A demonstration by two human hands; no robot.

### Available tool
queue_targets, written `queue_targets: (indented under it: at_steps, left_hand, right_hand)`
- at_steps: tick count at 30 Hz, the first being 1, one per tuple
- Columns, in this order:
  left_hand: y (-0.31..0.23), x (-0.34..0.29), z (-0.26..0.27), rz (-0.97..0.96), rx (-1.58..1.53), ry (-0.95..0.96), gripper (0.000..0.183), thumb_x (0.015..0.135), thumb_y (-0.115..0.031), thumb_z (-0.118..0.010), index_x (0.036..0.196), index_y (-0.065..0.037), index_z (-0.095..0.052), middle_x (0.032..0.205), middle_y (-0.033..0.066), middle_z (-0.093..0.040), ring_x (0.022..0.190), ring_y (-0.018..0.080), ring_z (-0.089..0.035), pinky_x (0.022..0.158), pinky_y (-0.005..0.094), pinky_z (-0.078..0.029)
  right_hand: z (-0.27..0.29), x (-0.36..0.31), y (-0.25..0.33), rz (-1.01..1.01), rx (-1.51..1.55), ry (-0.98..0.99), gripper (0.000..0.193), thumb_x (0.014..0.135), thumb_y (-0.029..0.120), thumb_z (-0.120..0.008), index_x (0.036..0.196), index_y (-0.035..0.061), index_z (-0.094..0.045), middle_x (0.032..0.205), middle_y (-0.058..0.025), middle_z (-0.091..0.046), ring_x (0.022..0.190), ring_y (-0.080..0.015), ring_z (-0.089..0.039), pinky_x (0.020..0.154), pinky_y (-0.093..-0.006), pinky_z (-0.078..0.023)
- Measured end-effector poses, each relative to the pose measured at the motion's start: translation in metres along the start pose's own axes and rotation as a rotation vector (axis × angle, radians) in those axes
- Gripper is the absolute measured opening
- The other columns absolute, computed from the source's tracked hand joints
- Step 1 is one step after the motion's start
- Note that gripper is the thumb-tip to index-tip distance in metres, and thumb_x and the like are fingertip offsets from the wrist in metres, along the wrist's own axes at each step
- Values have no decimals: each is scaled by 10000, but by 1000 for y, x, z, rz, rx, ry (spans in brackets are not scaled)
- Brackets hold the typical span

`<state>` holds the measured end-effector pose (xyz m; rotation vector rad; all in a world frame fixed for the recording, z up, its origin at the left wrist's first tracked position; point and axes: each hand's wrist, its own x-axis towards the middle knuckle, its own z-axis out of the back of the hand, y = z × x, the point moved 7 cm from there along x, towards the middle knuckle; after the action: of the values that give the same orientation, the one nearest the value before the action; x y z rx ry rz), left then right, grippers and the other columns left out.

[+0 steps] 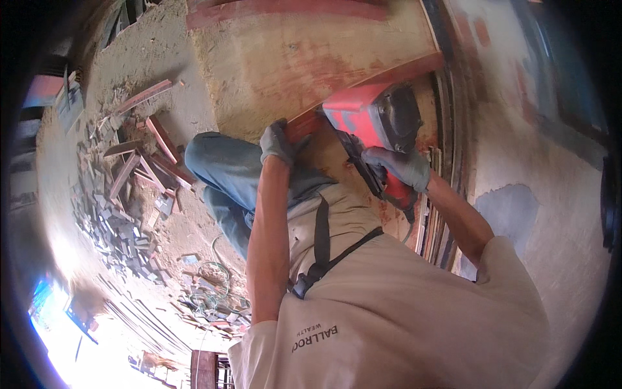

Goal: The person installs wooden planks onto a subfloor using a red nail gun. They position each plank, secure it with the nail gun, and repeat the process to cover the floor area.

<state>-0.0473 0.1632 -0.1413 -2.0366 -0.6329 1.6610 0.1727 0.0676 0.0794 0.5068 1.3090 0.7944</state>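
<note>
My right hand (403, 167), in a grey glove, is wrapped round the handle of a red and black nail gun (356, 115). A thin green hose seems to run from the handle's lower end. The gun's nose is hidden behind its body, close to a long red-brown wooden board (413, 67). My left hand (277, 142), gloved too, is closed on the near left end of that board, beside my bent knee. The board slants up to the right, passing behind the gun.
To the left lie short red-brown wood pieces (163, 139) and a heap of small grey offcuts (120, 233). A green hose (223, 275) loops over scraps. Long strips (431, 227) lie along the wall (551, 194) at right. Another reddish board (285, 9) lies at the far edge.
</note>
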Motion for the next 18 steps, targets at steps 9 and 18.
queue_targets:
  at_steps: [9,18]
  left_hand:
    - [-19,-30,-30,271,-422,-58,287,944,-195,-430,1204,-92,-493,1190,155,-534,1100,381,-568,826,624,-536]
    - [-20,-28,-26,240,-428,-85,279,936,-185,-472,1198,-99,-518,1137,142,-586,1024,360,-614,789,587,-569]
  right_hand:
    - [-3,2,-1,33,-69,-33,240,909,210,-671,1018,-4,-688,872,-26,-679,780,-91,-614,692,-262,-497]
    - [-2,1,-11,-13,-27,-7,222,921,217,-653,981,8,-694,812,-18,-656,693,-75,-576,612,-259,-469]
